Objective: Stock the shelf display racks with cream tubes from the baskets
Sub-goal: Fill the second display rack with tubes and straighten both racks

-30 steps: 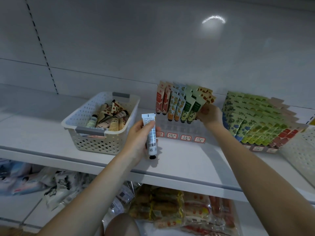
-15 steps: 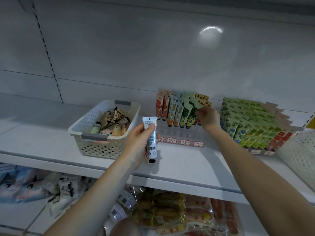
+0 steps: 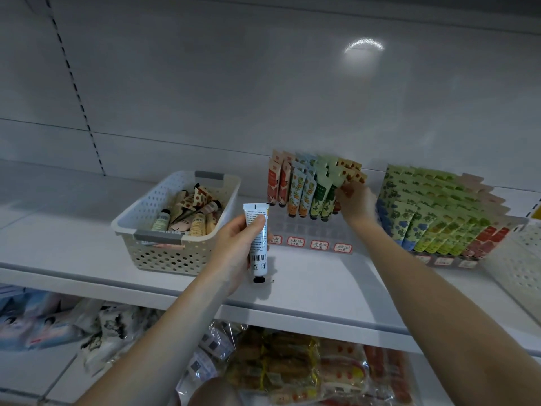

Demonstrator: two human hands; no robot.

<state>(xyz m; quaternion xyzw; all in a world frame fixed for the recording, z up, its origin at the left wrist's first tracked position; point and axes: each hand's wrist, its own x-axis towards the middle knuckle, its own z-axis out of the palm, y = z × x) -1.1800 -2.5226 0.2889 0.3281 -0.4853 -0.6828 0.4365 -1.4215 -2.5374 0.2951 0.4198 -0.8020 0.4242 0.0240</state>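
My left hand grips a white cream tube, cap down, its printed back facing me, just above the shelf front. A cream perforated basket with several tubes stands to its left. Behind it, the clear display rack holds rows of upright tubes, red, orange and green. My right hand reaches to the rack's right end, fingers closed on a red-patterned tube among the last row; the view there is blurred.
A second rack packed with green, blue and red tubes stands at the right. Another perforated basket shows at the right edge. The white shelf has a lower shelf of wrapped snack packs beneath.
My right hand has stayed at the rack's right end, shifting slightly among the tubes. My left hand keeps the white tube in about the same place. The view tilted a little.
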